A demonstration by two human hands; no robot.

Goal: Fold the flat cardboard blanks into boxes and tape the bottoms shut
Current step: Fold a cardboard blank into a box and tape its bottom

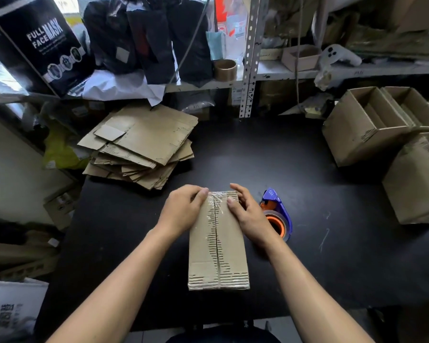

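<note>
Head camera looks down on a black table (307, 169) in a crowded storage room. A folded box (218, 246) stands on the table near its front edge, bottom side up, with clear tape running along the middle seam. The left hand (183, 211) holds the far left corner of the box, its thumb pressing on the wrinkled end of the tape. The right hand (248, 211) holds the far right corner, thumb on top and fingers curled over the side. Just beside the right hand lies a blue and orange tape dispenser (278, 214). A stack of flat cardboard blanks (144, 144) lies at the back left of the table. Finished open boxes (382, 125) are piled at the right edge. Behind the table stands a metal shelf (250, 55) with a tape roll (225, 69), dark bags and a black mask carton (45, 43).
</note>
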